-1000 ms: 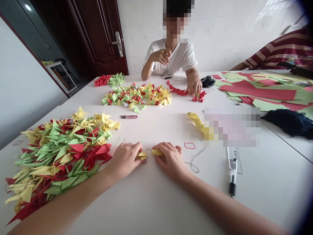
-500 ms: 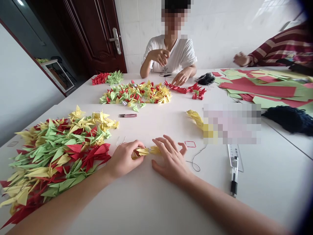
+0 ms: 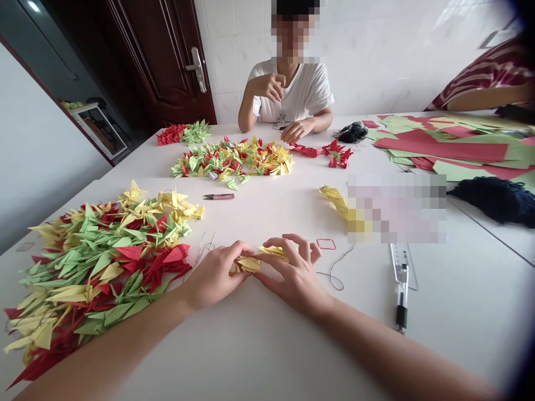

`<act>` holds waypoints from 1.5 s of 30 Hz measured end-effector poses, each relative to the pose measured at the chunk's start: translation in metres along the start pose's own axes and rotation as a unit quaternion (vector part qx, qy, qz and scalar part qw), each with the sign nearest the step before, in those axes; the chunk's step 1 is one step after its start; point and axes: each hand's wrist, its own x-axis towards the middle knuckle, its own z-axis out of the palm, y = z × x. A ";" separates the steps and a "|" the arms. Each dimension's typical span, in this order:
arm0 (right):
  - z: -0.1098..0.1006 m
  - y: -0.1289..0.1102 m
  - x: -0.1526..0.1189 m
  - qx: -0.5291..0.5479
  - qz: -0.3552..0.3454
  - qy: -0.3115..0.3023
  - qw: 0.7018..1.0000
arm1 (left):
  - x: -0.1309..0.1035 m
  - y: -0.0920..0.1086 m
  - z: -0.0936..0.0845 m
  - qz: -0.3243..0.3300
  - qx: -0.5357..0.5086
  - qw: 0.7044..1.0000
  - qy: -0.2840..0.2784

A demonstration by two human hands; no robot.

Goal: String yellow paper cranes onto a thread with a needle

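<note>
My left hand (image 3: pixel 219 273) pinches a folded yellow paper crane (image 3: pixel 249 264) above the table. The thumb and forefinger of my right hand (image 3: pixel 295 267) close on the right end of this crane, while its other fingers stay raised. A second yellow paper crane (image 3: pixel 273 252) shows behind my right forefinger, partly hidden. Left of my left hand lies a heap of strung red, green and yellow paper cranes (image 3: pixel 100 262). Loose thread (image 3: pixel 207 245) curls behind my left wrist, and a dark thread (image 3: pixel 334 275) lies right of my right hand.
Thread snips (image 3: pixel 219 196) lie beyond my hands. To the right are yellow cranes (image 3: pixel 334 197), a pen (image 3: pixel 402 301), a clear ruler (image 3: pixel 399 256) and black yarn (image 3: pixel 495 200). Paper strips (image 3: pixel 443 147) cover the far right. A person in white (image 3: pixel 288 92) sits opposite, another person's striped sleeve (image 3: pixel 480 72) at right.
My right thumb and forefinger have come in and closed on the yellow crane in my left hand. Across the table, the striped-sleeved person's hand has drawn back to the right.
</note>
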 end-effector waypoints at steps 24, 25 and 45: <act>0.000 -0.004 0.000 0.012 -0.074 -0.035 0.997 | -0.006 0.009 -0.008 0.012 0.120 0.988 -0.095; 0.000 -0.005 0.000 0.012 -0.077 -0.035 0.996 | -0.006 0.009 -0.008 0.014 0.131 0.986 -0.102; 0.001 -0.007 0.001 -0.010 -0.120 0.028 0.992 | -0.010 0.012 -0.017 -0.001 0.354 0.921 -0.161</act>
